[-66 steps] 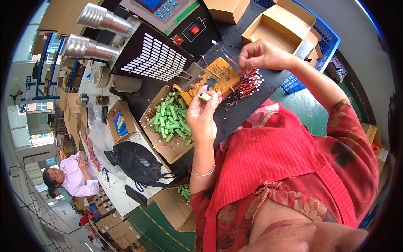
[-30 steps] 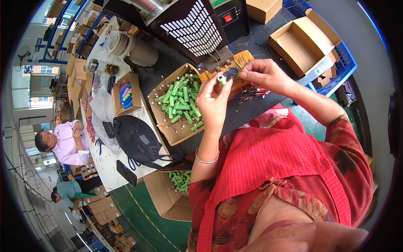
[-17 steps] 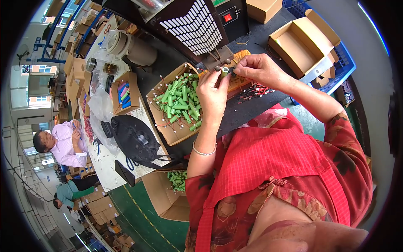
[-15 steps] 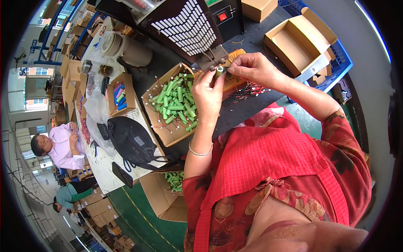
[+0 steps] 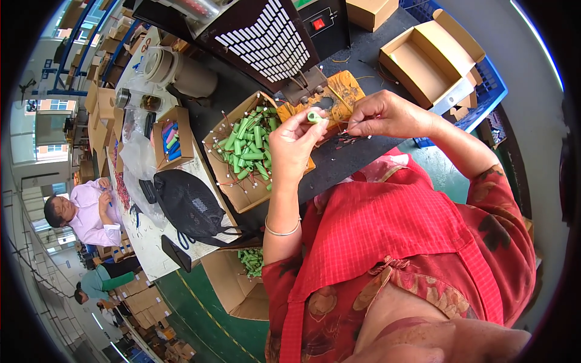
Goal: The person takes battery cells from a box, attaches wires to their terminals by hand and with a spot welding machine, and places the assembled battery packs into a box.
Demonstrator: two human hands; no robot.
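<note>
My left hand [image 5: 292, 148] pinches a green battery cell [image 5: 315, 117] between thumb and fingers, its round end facing up. The cell is held over the near edge of a worn orange block [image 5: 346, 91], in front of a dark machine [image 5: 266, 45] with a slotted panel. To the right, my right hand [image 5: 390, 115] has thumb and fingertips closed on a thin wire lead. The fingers partly cover a bunch of red and black wires [image 5: 346, 140] on the dark table. Beside my left hand, a cardboard tray [image 5: 242, 196] holds many green cells with leads.
An open cardboard box [image 5: 420, 63] stands at the far right by a blue crate [image 5: 493, 91]. A black mesh bag [image 5: 190, 202], a phone [image 5: 177, 251] and a small box of coloured cells [image 5: 175, 113] lie left. Two people are further off at the left.
Both hands have drawn back from the machine's tip. My left hand keeps the green cell and tilts it; my right hand has moved apart, right and nearer, to the wires.
</note>
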